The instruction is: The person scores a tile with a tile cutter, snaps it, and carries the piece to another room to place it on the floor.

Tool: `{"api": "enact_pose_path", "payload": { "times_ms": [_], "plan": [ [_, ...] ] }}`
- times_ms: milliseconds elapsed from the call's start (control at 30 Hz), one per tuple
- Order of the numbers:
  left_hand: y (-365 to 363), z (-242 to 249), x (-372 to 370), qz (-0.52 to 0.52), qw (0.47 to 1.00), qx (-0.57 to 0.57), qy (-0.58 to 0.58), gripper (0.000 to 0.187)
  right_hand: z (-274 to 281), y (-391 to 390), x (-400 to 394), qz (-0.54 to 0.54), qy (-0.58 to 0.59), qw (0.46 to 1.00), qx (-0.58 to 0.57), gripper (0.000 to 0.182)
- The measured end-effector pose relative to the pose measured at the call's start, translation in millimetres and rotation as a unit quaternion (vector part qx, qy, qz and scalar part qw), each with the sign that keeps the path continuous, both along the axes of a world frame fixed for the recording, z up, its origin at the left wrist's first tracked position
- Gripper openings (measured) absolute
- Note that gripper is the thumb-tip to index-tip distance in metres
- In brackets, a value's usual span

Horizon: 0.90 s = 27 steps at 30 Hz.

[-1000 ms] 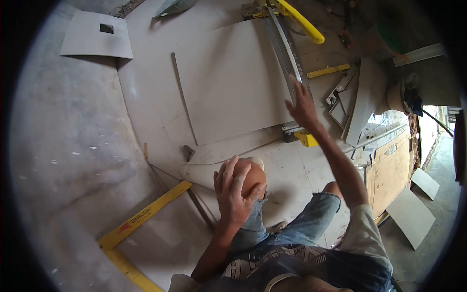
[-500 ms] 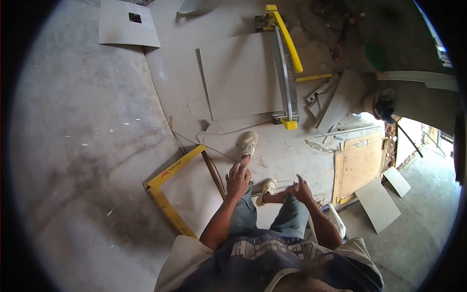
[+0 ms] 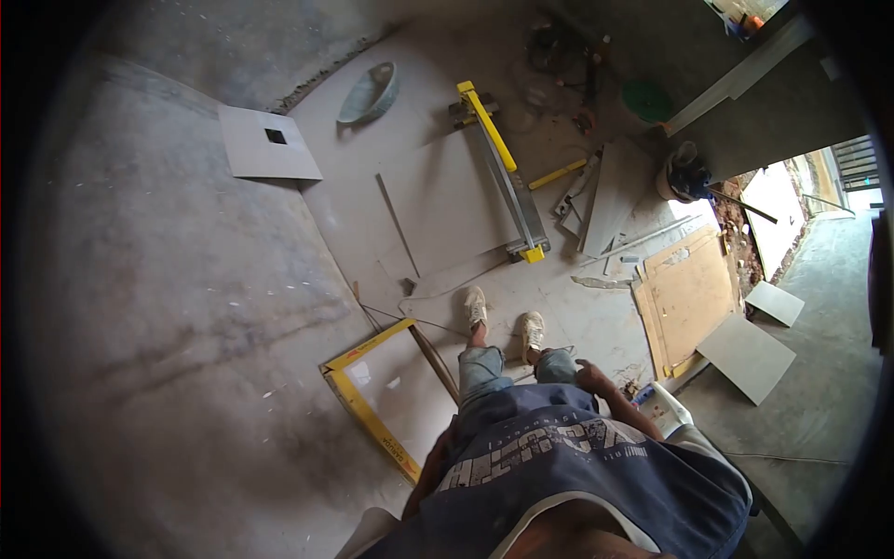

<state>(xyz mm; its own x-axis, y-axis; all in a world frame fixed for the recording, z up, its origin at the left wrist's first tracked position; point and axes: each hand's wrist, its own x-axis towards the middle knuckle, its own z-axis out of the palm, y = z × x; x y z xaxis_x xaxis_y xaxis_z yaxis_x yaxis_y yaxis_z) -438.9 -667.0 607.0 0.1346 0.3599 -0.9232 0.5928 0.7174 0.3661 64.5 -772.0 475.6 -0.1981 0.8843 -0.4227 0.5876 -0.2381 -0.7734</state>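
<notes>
My right hand (image 3: 592, 378) is by my right knee, a finger or thumb sticking out and nothing visible in it. Low beside my left thigh is my left hand (image 3: 448, 438), dark and partly hidden by my shirt, its fingers not readable. To the left lies a yellow-edged cardboard frame (image 3: 374, 430) around a pale tile (image 3: 419, 396). Ahead of my shoes a tile cutter (image 3: 510, 177) with a yellow handle stands on the floor, a large grey tile (image 3: 447, 200) lying to its left.
A tile with a square hole (image 3: 251, 154) leans at the far left wall. There is a grey basin (image 3: 368, 95) at the back. Tile offcuts (image 3: 619, 196), a bucket (image 3: 682, 177), a cardboard sheet (image 3: 687, 298) and loose tiles (image 3: 750, 359) lie to the right.
I have straightened up, and the view has shifted. Both hands have drawn back towards my body; the left has gone from my knee to beside my thigh. My feet are closer together.
</notes>
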Motion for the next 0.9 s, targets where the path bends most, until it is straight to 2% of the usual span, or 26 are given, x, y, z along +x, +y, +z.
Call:
{"api": "enact_pose_path", "payload": {
  "times_ms": [33,67,167,200,267,333,367,500,533,600,667,700,800,867,900],
  "plan": [
    [-12.8,11.7,-5.8,0.009,1.0,-0.019,0.021,0.055,2.7,2.3,0.2,-0.028,0.019,0.998,-0.059,0.018],
    [-19.9,18.5,-9.7,0.019,0.999,-0.031,0.034,0.055,9.1,2.4,1.6,-0.046,0.014,0.997,-0.053,0.021],
    [-24.1,26.0,-17.7,0.061,0.996,-0.042,0.057,0.057,13.6,17.2,12.2,-0.142,0.042,0.982,-0.114,0.014],
    [-22.5,24.3,-19.4,0.075,0.994,-0.044,0.06,0.057,15.6,27.8,14.2,-0.141,0.028,0.981,-0.133,0.009],
    [-14.5,20.4,-23.5,0.095,0.993,-0.045,0.062,0.058,19.7,49.8,18.4,-0.136,0.001,0.976,-0.171,0.026],
    [-5.3,14.0,-31.6,0.107,0.992,-0.042,0.06,0.059,98.0,99.0,-3.3,-0.155,-0.093,0.962,-0.202,0.045],
    [2.4,10.8,-35.8,0.109,0.992,-0.038,0.058,0.06,101.1,112.4,-2.9,-0.136,-0.086,0.96,-0.229,0.069],
    [50.5,-9.9,-55.3,0.106,0.994,-0.002,0.042,0.062,155.4,176.6,-38.8,-0.195,-0.068,0.933,-0.294,0.058],
    [61.5,-16.7,-60.1,0.101,0.994,0.013,0.044,0.062,142.1,178.6,-42.2,-0.199,-0.075,0.941,-0.262,0.057],
    [92.8,-23.1,-70.2,0.101,0.992,0.04,0.065,0.064,129.8,188.3,-54.9,-0.277,-0.05,0.935,-0.216,0.054],
    [122.3,-17.9,-86.5,0.164,0.976,0.044,0.134,0.072,132.9,211.5,-72.4,-0.329,-0.006,0.92,-0.212,0.053],
    [137.0,-63.1,-119.1,0.085,0.975,0.127,0.161,0.067,138.8,218.1,-79.6,-0.357,0.013,0.91,-0.212,0.053],
    [216.8,-19.8,-125.7,0.256,0.95,0.14,0.109,0.044,149.9,231.7,-89.7,-0.387,0.012,0.891,-0.238,0.054],
    [255.7,28.0,-111.5,0.329,0.924,0.192,0.029,0.046,149.1,239.2,-82.3,-0.249,-0.068,0.952,-0.167,0.052],
    [275.5,53.1,-104.0,0.362,0.907,0.214,-0.015,0.048,146.0,207.9,-79.4,-0.211,-0.081,0.954,-0.196,0.051]
  ]
}}
